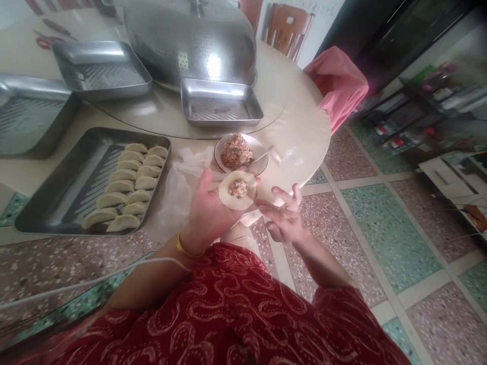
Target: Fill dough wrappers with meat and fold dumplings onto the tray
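Left hand [209, 205]: held the wrapper [228, 199], near the plate [258, 145].
Right hand [283, 215]: loosely spread, seemingly empty.
Filling [238, 188]: could have spilled or smeared the wrapper's edge if the left hand tilted.

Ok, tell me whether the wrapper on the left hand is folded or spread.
Spread: the wrapper lies open and round on the left hand, the filling uncovered at its middle.

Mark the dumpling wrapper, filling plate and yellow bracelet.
Dumpling wrapper [238, 204]: head view, bare dough near lower edge.
Filling plate [259, 144]: head view, bare upper right surface.
Yellow bracelet [179, 243]: head view, left part of band.
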Motion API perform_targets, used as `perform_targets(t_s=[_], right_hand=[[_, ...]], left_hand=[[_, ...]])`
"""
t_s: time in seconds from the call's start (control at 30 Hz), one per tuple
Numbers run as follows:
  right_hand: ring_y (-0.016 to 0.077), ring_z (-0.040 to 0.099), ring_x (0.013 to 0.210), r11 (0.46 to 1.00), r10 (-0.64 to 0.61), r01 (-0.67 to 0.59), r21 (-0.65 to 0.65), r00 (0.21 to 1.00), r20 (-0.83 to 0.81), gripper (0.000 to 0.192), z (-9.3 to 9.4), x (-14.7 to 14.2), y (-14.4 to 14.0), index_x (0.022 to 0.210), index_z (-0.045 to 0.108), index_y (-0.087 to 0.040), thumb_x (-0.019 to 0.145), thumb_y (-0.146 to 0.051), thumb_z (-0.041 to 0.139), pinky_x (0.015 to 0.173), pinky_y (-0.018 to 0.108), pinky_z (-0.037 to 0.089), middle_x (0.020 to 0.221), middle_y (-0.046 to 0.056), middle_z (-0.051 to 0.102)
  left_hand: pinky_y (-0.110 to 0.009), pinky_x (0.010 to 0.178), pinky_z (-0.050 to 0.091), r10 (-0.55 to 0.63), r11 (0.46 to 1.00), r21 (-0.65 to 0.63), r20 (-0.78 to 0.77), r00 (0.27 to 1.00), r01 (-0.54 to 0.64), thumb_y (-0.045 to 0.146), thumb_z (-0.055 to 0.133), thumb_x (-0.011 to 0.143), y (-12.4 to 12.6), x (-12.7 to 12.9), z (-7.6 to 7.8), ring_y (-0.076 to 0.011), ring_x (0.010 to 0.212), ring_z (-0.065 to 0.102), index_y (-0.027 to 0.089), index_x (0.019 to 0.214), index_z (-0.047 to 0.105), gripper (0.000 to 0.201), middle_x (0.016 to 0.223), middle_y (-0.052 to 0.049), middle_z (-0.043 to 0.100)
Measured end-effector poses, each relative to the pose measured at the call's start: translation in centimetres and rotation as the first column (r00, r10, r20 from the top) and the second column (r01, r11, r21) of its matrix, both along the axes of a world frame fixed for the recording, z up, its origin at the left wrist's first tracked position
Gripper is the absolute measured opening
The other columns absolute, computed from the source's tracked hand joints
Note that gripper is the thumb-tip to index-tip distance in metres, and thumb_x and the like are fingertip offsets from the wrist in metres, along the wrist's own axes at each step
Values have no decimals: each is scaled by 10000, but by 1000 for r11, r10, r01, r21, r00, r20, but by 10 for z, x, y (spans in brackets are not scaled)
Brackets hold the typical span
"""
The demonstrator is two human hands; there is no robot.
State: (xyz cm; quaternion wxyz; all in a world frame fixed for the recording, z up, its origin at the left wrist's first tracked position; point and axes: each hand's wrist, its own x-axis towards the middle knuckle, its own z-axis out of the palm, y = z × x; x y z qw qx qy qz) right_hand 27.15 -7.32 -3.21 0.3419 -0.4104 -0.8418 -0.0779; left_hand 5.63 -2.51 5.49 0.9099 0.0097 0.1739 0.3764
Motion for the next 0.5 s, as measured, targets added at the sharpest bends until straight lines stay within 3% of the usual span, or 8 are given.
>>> perform_targets(t_s=[0.13, 0.2, 0.27, 0.3, 0.4, 0.5], right_hand=[[256, 548, 1326, 1000, -12, 12, -9, 998, -55, 381, 10, -10, -1, 1306, 539, -485, 926, -505, 510, 1246, 625, 174, 1128, -86, 746], [243, 587, 1282, 999, 12, -22, -36, 970, -244, 324, 20, -16, -2, 1272, 566, -457, 972, -489, 447, 1186, 618, 315, 1095, -66, 752], [221, 649, 1193, 976, 35, -138, -167, 860, -510, 305, 31, -20, -3, 1255, 570, -403, 1008, -457, 400, 1054, 551, 489, 1103, -32, 748], [210, 678, 1140, 939, 18, -228, -258, 781, -625, 295, 37, -21, -4, 1245, 565, -372, 1017, -444, 393, 982, 506, 544, 1106, -14, 748], [197, 729, 984, 746, -155, -457, -485, 588, -794, 268, 49, -21, -2, 1156, 564, -281, 1010, -446, 411, 826, 416, 601, 1111, 40, 758], [193, 730, 901, 603, -334, -527, -599, 515, -789, 280, 54, -17, 0, 1087, 577, -226, 981, -451, 449, 689, 351, 598, 1153, 94, 751]], left_hand=[[-454, 1045, 514, -11, 1000, 29, -29, 1000, 12, 677, 311, 944, -2, 1, 3, -315, 1313, 557, 149, 1560, 245, 814, 1312, -154, 650], [-440, 1062, 495, 7, 999, 48, -60, 998, -4, 664, 299, 957, -3, 2, 6, -295, 1289, 577, 131, 1547, 273, 796, 1285, -147, 663], [-438, 1070, 481, 18, 998, 65, -89, 996, -12, 654, 275, 968, -4, 4, 8, -279, 1241, 610, 114, 1525, 312, 777, 1245, -147, 677], [-445, 1075, 473, 22, 997, 72, -97, 995, -15, 649, 262, 973, -4, 4, 9, -279, 1231, 616, 105, 1516, 324, 772, 1234, -151, 679], [-474, 1094, 446, 26, 997, 76, -113, 993, -17, 643, 245, 977, -4, 6, 8, -296, 1266, 589, 100, 1501, 344, 761, 1243, -163, 671], [-484, 1112, 422, 4, 997, 80, -105, 994, 4, 657, 252, 968, -3, 8, 2, -302, 1316, 546, 130, 1483, 391, 750, 1291, -153, 655]])
